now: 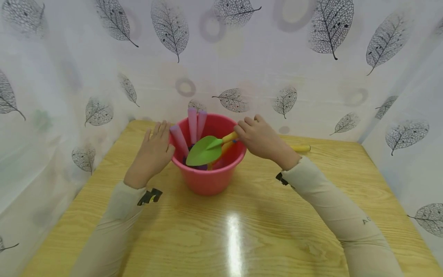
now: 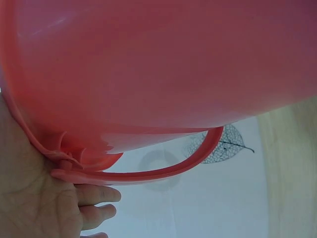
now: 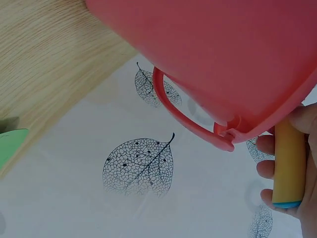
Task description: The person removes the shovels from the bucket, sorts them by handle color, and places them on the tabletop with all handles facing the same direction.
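A red bucket [image 1: 211,179] stands on the wooden table, its carrying handle [image 2: 148,176] hanging down the far side. My left hand [image 1: 152,152] lies against the bucket's left rim, fingers extended and the palm right at the handle joint. In my right hand [image 1: 259,138] is a green trowel [image 1: 204,151], gripped by its yellow handle [image 3: 290,163]. The trowel's blade lies over the bucket's opening, tip to the left. Several purple handles [image 1: 192,125] stick up from inside the bucket, and their lower ends are partly hidden by the blade.
Behind my right forearm, another yellow handle [image 1: 302,148] lies on the table [image 1: 283,231]. A green edge [image 3: 12,144] of something shows at the side of the right wrist view. A white curtain with leaf prints [image 1: 263,57] borders the table at the back and sides.
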`<state>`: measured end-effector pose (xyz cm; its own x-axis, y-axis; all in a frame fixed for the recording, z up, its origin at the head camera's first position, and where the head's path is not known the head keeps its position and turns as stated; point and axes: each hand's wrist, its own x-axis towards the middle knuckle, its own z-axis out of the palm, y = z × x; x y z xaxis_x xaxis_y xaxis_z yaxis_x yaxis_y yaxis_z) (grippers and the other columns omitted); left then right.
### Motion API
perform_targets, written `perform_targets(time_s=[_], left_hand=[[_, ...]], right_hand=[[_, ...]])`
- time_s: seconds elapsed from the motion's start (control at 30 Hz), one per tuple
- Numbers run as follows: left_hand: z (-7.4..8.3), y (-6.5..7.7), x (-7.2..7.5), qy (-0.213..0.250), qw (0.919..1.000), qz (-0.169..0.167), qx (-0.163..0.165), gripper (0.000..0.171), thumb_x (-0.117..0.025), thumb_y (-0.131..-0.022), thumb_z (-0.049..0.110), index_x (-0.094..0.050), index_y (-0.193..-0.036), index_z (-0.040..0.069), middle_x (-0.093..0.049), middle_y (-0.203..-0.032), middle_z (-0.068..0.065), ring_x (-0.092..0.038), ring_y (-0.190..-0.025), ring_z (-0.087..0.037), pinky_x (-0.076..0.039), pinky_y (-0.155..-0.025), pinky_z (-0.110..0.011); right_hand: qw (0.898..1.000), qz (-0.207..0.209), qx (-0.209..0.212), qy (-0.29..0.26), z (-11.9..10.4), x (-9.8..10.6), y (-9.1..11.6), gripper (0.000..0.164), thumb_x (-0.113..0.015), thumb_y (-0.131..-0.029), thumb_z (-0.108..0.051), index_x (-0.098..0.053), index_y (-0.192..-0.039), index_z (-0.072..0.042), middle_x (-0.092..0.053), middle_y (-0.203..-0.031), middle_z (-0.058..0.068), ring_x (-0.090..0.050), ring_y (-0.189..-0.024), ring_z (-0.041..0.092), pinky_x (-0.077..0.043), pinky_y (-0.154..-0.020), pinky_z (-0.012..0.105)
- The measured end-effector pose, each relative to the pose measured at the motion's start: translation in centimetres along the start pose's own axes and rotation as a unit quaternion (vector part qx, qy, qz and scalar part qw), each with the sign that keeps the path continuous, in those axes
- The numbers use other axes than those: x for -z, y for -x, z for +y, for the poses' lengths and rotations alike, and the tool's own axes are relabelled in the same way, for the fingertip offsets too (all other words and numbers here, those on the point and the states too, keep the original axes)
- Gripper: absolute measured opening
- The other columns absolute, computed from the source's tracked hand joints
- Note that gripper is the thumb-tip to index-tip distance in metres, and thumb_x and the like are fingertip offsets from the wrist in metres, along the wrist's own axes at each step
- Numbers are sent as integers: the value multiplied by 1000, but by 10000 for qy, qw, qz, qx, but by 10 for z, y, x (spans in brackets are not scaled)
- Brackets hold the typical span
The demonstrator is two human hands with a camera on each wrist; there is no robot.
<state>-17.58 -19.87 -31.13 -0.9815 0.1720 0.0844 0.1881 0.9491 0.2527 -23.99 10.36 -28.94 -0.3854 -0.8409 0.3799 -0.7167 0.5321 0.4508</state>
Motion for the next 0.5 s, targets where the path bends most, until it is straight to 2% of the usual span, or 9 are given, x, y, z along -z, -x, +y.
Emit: perform_targets(time_s=[0.5], left_hand=[[1,0,-1,53,10000,39,10,61,-30,-96,21,-12,-147,-7,-12,-155,-24,-7,-145,-40,-5,-117,-58]], right_hand=[[9982,-19,-334,-502,0,-2,5,23,-62,-89,-26,-52,-94,-6,-54,-81,10,-52,-74,25,-37,-62,34]])
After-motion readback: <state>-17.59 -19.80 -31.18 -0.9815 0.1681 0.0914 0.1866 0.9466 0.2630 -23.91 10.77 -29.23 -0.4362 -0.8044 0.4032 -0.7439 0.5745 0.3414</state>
